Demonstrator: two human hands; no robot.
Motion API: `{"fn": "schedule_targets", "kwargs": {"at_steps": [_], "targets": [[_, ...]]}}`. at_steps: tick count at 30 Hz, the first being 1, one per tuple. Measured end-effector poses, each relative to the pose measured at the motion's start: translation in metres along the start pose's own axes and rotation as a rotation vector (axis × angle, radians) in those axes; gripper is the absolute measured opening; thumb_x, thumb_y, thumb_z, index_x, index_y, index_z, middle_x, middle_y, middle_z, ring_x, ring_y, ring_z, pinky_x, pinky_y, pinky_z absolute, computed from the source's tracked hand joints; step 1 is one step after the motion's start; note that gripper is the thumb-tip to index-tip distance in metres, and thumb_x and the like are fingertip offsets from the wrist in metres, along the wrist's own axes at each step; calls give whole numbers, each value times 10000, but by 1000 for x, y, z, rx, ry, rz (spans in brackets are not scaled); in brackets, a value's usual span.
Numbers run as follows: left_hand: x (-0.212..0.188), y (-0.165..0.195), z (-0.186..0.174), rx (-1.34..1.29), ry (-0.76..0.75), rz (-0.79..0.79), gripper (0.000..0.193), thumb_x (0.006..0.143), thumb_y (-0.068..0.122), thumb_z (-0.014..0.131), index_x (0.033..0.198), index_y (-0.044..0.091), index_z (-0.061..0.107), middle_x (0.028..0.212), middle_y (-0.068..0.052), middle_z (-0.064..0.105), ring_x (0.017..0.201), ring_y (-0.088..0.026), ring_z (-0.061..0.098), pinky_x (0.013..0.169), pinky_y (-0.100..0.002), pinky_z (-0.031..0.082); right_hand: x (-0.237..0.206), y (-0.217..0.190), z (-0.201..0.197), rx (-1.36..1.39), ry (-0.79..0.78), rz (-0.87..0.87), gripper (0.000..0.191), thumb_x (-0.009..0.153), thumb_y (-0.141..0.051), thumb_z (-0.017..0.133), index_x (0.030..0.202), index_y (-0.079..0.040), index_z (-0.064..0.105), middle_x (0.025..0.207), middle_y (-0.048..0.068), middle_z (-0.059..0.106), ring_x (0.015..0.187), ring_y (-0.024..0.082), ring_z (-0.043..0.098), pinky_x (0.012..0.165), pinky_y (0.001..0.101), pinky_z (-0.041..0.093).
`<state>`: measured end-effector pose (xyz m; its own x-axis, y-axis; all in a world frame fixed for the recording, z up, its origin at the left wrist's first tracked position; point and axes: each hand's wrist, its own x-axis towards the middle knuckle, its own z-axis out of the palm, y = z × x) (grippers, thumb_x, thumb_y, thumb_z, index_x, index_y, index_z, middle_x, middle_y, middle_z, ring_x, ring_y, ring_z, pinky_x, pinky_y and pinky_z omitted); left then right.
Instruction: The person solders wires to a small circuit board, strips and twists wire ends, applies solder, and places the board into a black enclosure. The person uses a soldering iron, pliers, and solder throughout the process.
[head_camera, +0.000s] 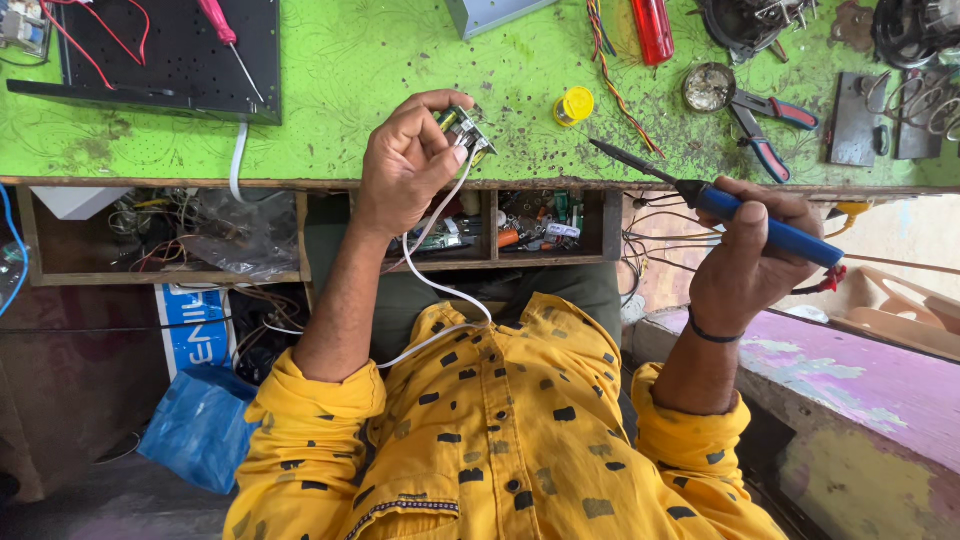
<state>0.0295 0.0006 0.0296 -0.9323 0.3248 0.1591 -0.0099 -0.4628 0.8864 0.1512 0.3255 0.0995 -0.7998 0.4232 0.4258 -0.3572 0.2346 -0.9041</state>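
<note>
Tabletop (400, 80): matt green patterned covering, stained and scuffed, over a worn wooden edge. Soldering iron (760, 225): glossy blue plastic handle, dark dull metal tip. Small component (465, 130): bare metal with a smooth white plastic-sheathed cable (440, 285). Pliers (765, 125): grey metal, red and blue plastic grips. Shirt (500, 430): yellow matt woven cloth.
</note>
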Motion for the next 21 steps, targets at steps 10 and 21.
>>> {"fn": "schedule_targets", "kwargs": {"at_steps": [10,21], "targets": [[0,1,0,-19,-10,2,206,953,-100,633,838,28,521,1421,-170,547,738,9,488,624,-177,476,0,0,0,5,-2,3,275,1159,-217,683,1183,-1,515,1119,226,705,892,236,693,784,332,601],[-1,-3,-2,7,-12,11,220,962,-95,631,839,39,509,1424,-170,545,690,16,471,569,-168,450,-1,1,0,-7,-5,2,298,1154,-229,695,1249,1,530,1112,219,710,892,237,704,792,331,606]]}}
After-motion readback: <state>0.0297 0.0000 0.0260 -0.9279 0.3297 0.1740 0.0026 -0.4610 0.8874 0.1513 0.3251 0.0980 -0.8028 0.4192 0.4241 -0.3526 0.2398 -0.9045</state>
